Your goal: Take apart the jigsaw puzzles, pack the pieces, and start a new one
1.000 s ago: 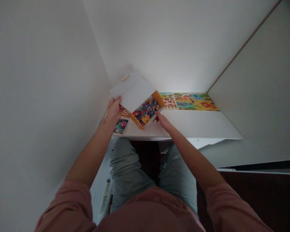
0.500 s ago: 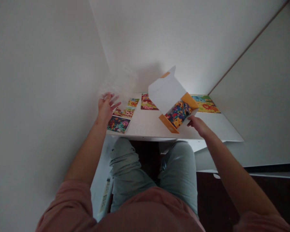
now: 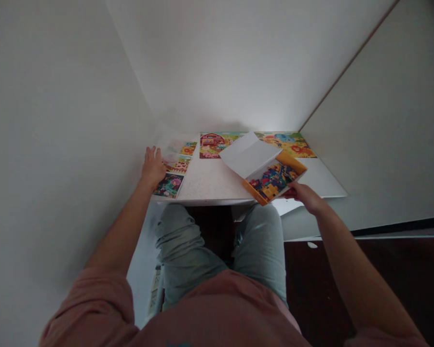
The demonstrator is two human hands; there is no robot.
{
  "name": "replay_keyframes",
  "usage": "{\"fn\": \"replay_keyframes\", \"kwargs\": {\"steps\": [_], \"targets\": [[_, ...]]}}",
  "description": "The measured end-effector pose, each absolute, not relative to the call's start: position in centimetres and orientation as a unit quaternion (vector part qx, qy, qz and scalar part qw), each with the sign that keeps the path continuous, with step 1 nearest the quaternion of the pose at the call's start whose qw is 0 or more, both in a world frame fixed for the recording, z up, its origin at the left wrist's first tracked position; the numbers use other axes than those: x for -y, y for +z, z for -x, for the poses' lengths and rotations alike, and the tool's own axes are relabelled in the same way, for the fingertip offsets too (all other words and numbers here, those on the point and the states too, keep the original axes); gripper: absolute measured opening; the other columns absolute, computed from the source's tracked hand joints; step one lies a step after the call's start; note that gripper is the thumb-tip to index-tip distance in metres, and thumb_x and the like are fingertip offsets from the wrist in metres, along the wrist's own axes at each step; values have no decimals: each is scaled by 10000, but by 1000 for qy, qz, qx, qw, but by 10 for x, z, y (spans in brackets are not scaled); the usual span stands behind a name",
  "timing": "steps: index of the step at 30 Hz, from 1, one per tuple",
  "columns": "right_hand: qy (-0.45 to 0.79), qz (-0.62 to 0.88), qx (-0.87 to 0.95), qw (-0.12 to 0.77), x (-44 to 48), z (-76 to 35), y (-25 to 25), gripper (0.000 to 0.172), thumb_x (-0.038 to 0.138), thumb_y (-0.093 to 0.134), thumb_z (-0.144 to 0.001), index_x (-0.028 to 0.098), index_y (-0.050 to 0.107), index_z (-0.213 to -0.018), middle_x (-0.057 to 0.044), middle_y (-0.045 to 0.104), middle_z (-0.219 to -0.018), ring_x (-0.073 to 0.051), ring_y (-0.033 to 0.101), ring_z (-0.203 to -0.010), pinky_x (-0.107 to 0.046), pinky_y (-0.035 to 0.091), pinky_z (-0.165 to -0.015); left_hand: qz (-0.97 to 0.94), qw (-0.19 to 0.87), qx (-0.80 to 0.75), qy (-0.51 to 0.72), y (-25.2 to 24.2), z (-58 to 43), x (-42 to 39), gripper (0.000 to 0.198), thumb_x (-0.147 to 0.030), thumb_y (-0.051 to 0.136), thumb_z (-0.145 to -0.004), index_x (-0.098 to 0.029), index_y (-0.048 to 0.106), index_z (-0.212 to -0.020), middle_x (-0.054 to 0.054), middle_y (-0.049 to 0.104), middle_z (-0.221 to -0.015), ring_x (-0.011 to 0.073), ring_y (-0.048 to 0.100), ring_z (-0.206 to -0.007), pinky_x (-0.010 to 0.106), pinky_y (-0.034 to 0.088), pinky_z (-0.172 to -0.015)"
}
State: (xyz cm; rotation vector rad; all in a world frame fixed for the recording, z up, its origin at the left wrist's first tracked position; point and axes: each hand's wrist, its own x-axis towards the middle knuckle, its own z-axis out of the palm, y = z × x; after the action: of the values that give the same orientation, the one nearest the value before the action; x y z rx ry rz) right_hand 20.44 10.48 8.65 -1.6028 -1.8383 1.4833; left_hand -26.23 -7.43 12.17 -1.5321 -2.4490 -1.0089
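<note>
My right hand [image 3: 304,195] grips the near right side of an open cardboard box [image 3: 253,191] with orange edges and a white inside. Its lid [image 3: 251,156] is folded back to the left. Colourful jigsaw puzzle pieces [image 3: 273,182] lie heaped inside. My left hand [image 3: 153,167] is by the left wall, fingers stretched and apart, over the left edge of small picture cards [image 3: 169,185]. Just beyond its fingers is a crumpled clear plastic bag [image 3: 171,144], faint against the wall and cards.
A farm picture sheet [image 3: 213,146] and a lion picture sheet [image 3: 298,146] lie along the back of the white table [image 3: 206,180]. Walls stand close on the left and behind, with a pale panel [image 3: 390,130] to the right. My knees [image 3: 264,226] are at the front edge.
My left hand has come down with the clear bag onto the cards at the left. The box has been lowered and levelled in my right hand. The view has shifted slightly.
</note>
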Motion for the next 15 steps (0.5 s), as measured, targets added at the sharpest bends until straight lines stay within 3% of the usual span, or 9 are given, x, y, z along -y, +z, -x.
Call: {"fn": "replay_keyframes", "kwargs": {"steps": [3,7,11,15], "targets": [[546,554,614,140,-99,-202,83,336,451,379,-815,247,618,-695,-91,690,-848,-259,631,-805,-387,423,-695,512,58,779,-357,112,221,81,578,-367,506,-802,-146,356,-1314,155,259,-1437,324,118,-1369,510,94,-1131],[591,519,597,159,-89,-185,84,314,409,396,-829,248,628,-691,-66,689,-783,-246,633,-765,-367,447,-677,533,6,758,-376,105,157,80,581,-502,568,-763,-209,441,-1249,150,425,-1306,355,300,-1284,529,188,-1092],[655,470,570,160,-77,-160,82,263,392,456,-837,241,633,-715,-51,685,-749,-239,632,-744,-368,483,-691,502,-165,722,-447,99,121,64,364,-514,635,-708,-269,604,-976,111,614,-918,349,513,-1068,502,324,-987],[688,420,568,167,-66,-137,70,273,377,443,-880,244,602,-703,-30,671,-717,-217,621,-729,-393,512,-721,469,-290,700,-454,90,109,49,248,-513,637,-703,-269,595,-693,92,620,-812,327,530,-1033,435,390,-892]]}}
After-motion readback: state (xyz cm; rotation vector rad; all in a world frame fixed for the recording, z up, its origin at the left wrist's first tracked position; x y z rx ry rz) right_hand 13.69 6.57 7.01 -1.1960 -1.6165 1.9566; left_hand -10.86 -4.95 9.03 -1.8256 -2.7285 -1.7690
